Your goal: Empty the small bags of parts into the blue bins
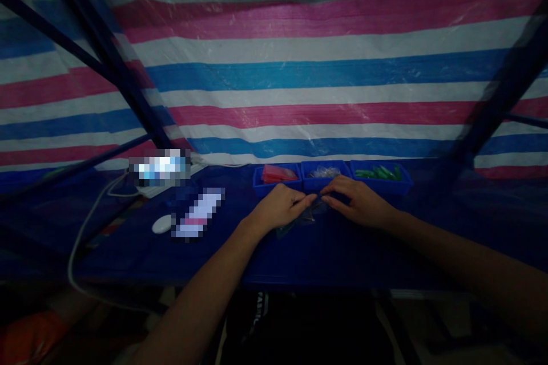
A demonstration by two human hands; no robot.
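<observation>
My left hand [280, 205] and my right hand [359, 202] meet fingertip to fingertip over the dark blue table [325, 251], just in front of the blue bins. Both hands pinch a small clear plastic bag [303, 218] that lies between them; its contents are too dim to make out. Behind the hands stand three blue bins: the left bin [277, 178] with red pieces, the middle bin [325, 174] with clear shiny pieces, the right bin [381, 175] with green pieces.
A white power strip [171, 185] with a white cable [85, 222] lies at the left, next to a small white round object [161, 224]. A striped tarp [299, 68] and dark poles [111, 63] close off the back. The table's front edge runs near my forearms.
</observation>
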